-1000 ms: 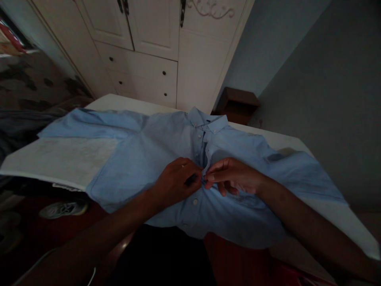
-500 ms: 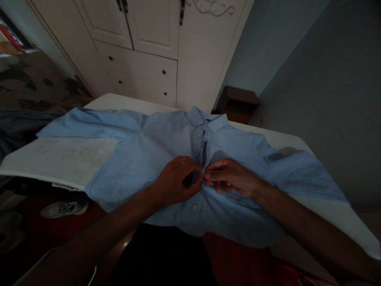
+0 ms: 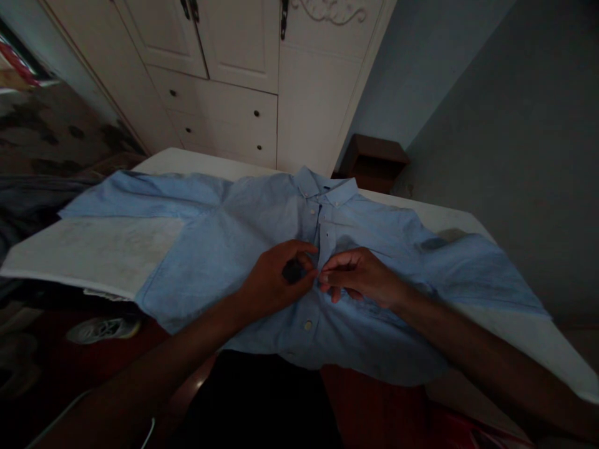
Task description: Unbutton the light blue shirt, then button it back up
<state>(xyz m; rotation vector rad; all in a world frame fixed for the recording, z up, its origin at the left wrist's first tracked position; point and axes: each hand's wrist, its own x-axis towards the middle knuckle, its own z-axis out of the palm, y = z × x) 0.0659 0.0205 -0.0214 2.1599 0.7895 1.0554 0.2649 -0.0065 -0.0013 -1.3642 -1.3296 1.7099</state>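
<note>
One table (image 3: pixel 116 249): white, spanning nine to three o'clock.
Blue shirt (image 3: pixel 253 212): flat on it; likely light, limp; grip by placket (image 3: pixel 328 240).
Left hand (image 3: pixel 274 274): at nine, thumb and forefinger parted; hold unclear.
Right hand (image 3: pixel 367 279): at three, pinching placket.

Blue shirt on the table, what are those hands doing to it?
A person has both hands at the front of the light blue shirt, which lies spread on a white table. The right hand pinches the shirt's front edge. The left hand is right beside it, but it's too dark to tell if it grips. Below them, a pale button shows.
</note>
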